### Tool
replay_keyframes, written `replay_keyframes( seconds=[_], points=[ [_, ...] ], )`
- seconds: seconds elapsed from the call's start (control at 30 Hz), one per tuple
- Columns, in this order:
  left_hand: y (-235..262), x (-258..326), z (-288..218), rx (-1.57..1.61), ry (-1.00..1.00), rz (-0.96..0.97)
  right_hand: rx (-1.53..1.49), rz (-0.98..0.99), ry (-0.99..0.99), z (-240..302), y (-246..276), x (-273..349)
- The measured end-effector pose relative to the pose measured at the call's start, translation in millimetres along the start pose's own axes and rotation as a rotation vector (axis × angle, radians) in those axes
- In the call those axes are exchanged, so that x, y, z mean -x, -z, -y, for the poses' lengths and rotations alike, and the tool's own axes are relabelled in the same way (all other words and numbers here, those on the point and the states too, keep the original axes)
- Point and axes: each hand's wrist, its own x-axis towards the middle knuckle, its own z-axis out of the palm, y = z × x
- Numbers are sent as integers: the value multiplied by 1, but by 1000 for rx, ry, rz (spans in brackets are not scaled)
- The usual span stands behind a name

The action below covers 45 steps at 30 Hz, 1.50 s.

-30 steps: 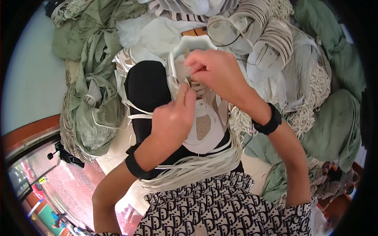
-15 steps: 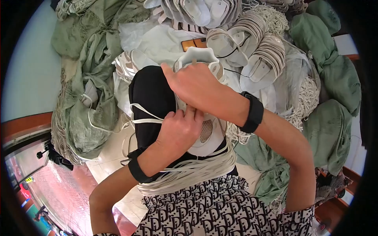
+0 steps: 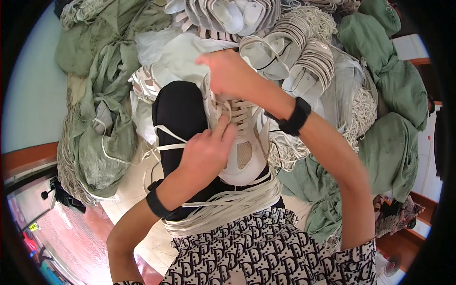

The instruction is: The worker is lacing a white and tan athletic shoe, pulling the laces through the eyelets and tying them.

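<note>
A white and beige shoe upper [image 3: 244,164] with mesh panels lies on my lap, its toe toward me. Pale flat shoelace [image 3: 242,116] crosses its front in several rows. My left hand [image 3: 206,152] rests on the upper's left side, its fingertips at a loose loop of lace. Above the far end of the upper is my right hand [image 3: 232,76], closed and slightly blurred; what its fingers hold is hidden. Across my lap lies a thick bundle of pale laces [image 3: 228,209], and a loose strand runs over my black-clad left knee [image 3: 178,109].
Stacks of nested shoe uppers [image 3: 308,71] stand at the far right and far middle [image 3: 232,16]. Green cloth sacks [image 3: 392,156] flank both sides, with tangled laces [image 3: 363,116] spilling out. Further uppers [image 3: 145,80] lie beyond my left knee.
My right hand has moved up and away from the lacing, uncovering the crossed lace rows. My left hand stays at the lacing and has shifted slightly. The whole view has shifted a little.
</note>
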Motion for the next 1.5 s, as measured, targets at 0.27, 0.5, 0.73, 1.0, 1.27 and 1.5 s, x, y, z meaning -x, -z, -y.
replay_keyframes(
  seconds=[0.27,0.5,0.73,1.0,1.27,1.5],
  points=[
    [28,-26,37,147,-47,-288,-447,-58,-196,-20,34,33],
    [-1,-63,33,-266,-224,-99,-17,-148,5,-21,9,61],
    [6,-72,23,-438,-213,196,144,-41,32,-10,9,57],
    [7,-74,31,-507,-282,233,33,-157,72,-20,-5,57],
    [4,-66,38,-458,-282,20,30,-49,252,-23,7,41],
    [-8,-66,48,-223,-173,76,-500,380,-191,-24,20,29]
  ],
)
